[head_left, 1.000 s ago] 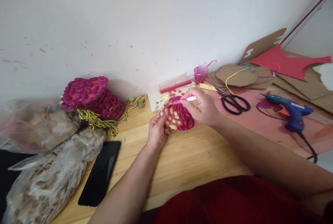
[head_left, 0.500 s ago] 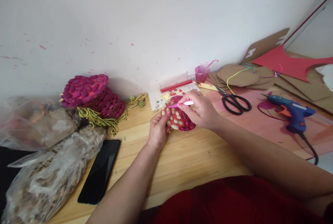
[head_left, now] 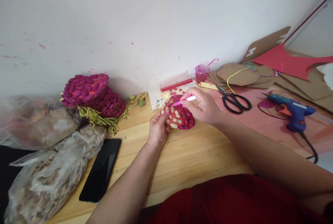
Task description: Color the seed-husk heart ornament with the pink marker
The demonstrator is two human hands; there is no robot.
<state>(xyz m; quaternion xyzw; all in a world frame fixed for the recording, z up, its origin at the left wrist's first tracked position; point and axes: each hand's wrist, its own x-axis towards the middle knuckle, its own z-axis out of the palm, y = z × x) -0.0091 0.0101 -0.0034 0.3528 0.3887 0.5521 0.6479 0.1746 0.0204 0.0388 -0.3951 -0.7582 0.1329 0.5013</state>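
My left hand (head_left: pixel 156 130) grips the left edge of a small red disc covered with peanut shells (head_left: pixel 179 117), some painted magenta and some bare. It holds the disc tilted just above the wooden table (head_left: pixel 197 154). My right hand (head_left: pixel 204 107) is closed in a pinch on a thin pink and white brush (head_left: pixel 185 100). The brush tip rests on the upper part of the disc.
Finished magenta shell pieces (head_left: pixel 91 93) with yellow tassels lie at the back left. Plastic bags of shells (head_left: pixel 44 168) and a black phone (head_left: pixel 100 170) sit at the left. Black scissors (head_left: pixel 235 101), a blue glue gun (head_left: pixel 292 111), a pink cup (head_left: pixel 201 72) and cardboard circles (head_left: pixel 239 74) lie at the right.
The brush tip has shifted slightly over the disc, left and then back right. The left hand keeps its grip on the disc.
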